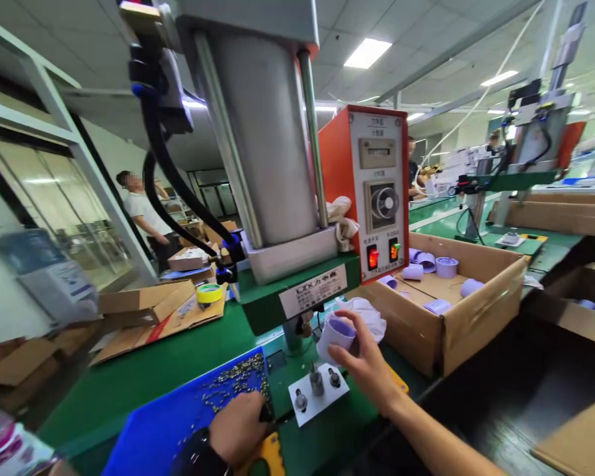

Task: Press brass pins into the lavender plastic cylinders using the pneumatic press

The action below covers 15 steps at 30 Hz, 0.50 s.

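My right hand (361, 360) grips a short, pale purple plastic sleeve (335, 338) between thumb and fingers, its open end turned up. Just below the sleeve is a white metal plate (305, 411) with a central pin (316, 380) and a bolt on either side. My left hand (238, 423), with a dark band at the wrist, is curled at the right edge of a blue tray (146, 433). Small brassy metal parts (235, 382) lie scattered in that tray. The left fingertips are mostly hidden, so anything pinched there cannot be made out.
Above my hands stands a press (277, 145) with an orange control box (377, 192). A cardboard box (480, 324) at right holds several purple sleeves. Yellow tape (209, 293) sits on cardboard at left. A yellow-orange object (272, 456) lies beside my left hand. A person (146, 211) stands in the background.
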Each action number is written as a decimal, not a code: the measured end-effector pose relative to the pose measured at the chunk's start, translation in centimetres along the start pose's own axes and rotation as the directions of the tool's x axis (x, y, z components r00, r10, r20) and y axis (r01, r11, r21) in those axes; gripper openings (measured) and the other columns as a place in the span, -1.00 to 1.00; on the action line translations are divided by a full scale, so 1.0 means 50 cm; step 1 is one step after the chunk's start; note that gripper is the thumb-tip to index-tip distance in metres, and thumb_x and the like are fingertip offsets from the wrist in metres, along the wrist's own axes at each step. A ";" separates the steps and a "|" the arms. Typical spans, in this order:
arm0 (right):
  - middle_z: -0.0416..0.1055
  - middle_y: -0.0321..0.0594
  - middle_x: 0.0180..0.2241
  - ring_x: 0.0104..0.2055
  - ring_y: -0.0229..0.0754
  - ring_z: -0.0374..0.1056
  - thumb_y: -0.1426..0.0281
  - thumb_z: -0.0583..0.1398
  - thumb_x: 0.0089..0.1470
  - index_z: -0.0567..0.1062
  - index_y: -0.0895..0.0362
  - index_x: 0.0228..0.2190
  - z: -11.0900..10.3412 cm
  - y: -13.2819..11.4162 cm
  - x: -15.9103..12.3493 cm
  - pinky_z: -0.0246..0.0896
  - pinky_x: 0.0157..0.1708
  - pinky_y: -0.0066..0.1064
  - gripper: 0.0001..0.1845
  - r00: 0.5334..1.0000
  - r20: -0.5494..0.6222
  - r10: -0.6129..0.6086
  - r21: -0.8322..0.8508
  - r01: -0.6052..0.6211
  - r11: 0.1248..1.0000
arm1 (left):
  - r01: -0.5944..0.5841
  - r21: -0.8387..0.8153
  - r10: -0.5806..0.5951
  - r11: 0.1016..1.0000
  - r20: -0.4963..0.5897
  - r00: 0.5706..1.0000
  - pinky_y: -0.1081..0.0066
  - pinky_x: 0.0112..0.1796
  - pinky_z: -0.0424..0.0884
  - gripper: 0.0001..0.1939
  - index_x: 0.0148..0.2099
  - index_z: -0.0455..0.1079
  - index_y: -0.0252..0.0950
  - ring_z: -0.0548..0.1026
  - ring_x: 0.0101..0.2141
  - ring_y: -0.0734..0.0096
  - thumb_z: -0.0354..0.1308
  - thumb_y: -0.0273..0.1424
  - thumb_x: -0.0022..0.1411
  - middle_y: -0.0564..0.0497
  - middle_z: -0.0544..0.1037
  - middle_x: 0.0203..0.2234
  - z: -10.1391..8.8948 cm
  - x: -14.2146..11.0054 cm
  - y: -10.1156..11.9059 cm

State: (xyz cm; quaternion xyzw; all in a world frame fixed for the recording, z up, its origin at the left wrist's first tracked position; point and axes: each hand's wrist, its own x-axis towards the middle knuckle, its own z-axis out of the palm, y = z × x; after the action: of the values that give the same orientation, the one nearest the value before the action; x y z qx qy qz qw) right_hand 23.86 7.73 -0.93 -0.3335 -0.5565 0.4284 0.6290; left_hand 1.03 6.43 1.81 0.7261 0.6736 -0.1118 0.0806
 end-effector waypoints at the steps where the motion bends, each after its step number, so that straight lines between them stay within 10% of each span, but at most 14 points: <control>1: 0.38 -0.26 -0.20 -0.23 -0.18 0.34 0.31 0.23 -0.02 0.21 0.05 -0.01 0.014 0.006 0.002 0.27 -0.22 -0.37 -0.47 0.999 0.038 0.020 0.041 -0.022 0.999 | -0.040 -0.029 0.040 0.999 0.012 0.999 0.42 -0.31 0.37 -0.83 -0.31 0.48 -0.23 0.56 -0.21 0.24 0.08 -0.34 0.10 -0.06 0.61 -0.26 0.001 0.003 -0.002; 15: 0.40 -0.32 -0.17 -0.22 -0.27 0.36 0.47 0.24 -0.05 0.25 -0.01 0.00 0.044 -0.004 0.025 0.27 -0.17 -0.43 -0.45 0.970 0.239 -0.044 0.053 0.032 0.998 | 0.061 -0.109 -0.073 0.992 -0.111 0.991 0.46 -0.26 0.32 -0.77 -0.32 0.45 -0.21 0.55 -0.21 0.33 -0.03 -0.49 0.18 -0.05 0.62 -0.27 0.057 0.006 -0.011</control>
State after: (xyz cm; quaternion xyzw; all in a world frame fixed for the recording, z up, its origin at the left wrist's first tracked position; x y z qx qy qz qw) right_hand 21.73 8.67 0.12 -0.2531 -0.6241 0.4670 0.5730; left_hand 0.33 6.00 -0.99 0.7032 0.7060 -0.0368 0.0762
